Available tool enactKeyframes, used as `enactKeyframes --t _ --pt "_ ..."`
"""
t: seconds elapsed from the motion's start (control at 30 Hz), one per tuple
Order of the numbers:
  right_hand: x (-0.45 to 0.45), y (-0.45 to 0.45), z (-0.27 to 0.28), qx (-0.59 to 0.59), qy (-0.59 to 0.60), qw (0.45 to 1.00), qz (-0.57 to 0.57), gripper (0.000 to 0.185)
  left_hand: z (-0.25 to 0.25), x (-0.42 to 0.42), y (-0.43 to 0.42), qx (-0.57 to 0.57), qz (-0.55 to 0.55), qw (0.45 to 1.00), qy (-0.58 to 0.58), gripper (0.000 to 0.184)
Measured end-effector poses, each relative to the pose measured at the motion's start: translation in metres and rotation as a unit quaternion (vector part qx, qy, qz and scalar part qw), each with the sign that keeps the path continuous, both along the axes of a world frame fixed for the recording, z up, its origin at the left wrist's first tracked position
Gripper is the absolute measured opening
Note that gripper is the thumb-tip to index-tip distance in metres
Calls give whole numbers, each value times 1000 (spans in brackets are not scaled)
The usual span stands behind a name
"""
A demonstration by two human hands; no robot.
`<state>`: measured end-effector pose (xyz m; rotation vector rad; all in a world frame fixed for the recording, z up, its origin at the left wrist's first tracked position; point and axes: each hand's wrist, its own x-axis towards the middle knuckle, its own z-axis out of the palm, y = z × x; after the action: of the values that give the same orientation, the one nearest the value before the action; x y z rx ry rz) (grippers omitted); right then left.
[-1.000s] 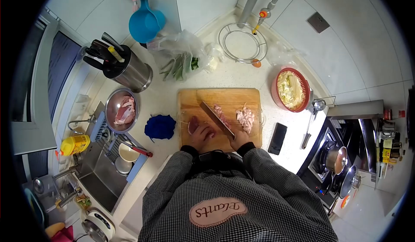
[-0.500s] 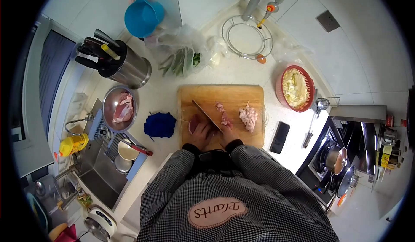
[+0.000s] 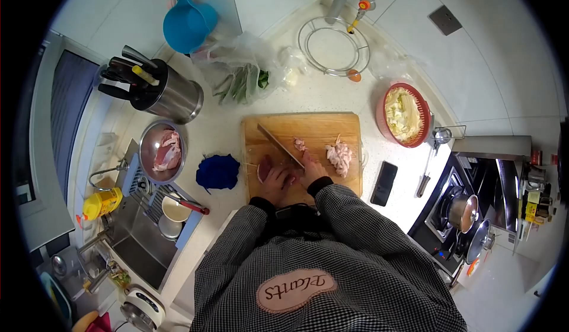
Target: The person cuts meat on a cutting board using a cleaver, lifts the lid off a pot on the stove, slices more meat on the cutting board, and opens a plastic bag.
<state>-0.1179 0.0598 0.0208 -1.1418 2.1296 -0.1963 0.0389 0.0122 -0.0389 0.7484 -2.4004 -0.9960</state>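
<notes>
On the wooden cutting board (image 3: 296,121), my right hand (image 3: 312,171) is closed around the handle end of a kitchen knife (image 3: 278,144), whose blade slants toward the board's far left. My left hand (image 3: 274,188) presses down on a piece of raw red meat (image 3: 264,167) left of the blade; its fingers are bent over the meat and partly hide it. Small cut bits of meat (image 3: 300,144) lie just right of the blade. Farther right sits a heap of pale chopped meat (image 3: 339,156).
Left of the board are a blue cloth (image 3: 218,172) and a steel bowl (image 3: 146,154) with raw meat. A knife block (image 3: 178,98) and a plastic bag of greens (image 3: 240,83) stand behind. To the right are a phone (image 3: 384,183), a red basket (image 3: 385,131) and a stove (image 3: 435,213).
My right hand and the knife have shifted slightly away from me across the board, now covering part of the cut bits. My left hand stays on the red meat. The view has shifted slightly.
</notes>
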Motion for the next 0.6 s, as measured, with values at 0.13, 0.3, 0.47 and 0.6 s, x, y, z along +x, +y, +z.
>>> enactKeyframes --t 0.13,0.3,0.47,0.6 --pt "-23 13 15 -49 18 997 -54 37 -5 7 4 7 8 1000 13 27" --pt "-19 47 27 -131 -32 989 -62 26 13 7 0 -1 -25 999 41 31" --pt "-3 78 14 -136 -28 987 -82 18 9 9 -19 -85 -120 987 -66 31" --pt "1 82 13 -70 -29 994 -83 15 4 11 -26 -171 -161 968 -88 33"
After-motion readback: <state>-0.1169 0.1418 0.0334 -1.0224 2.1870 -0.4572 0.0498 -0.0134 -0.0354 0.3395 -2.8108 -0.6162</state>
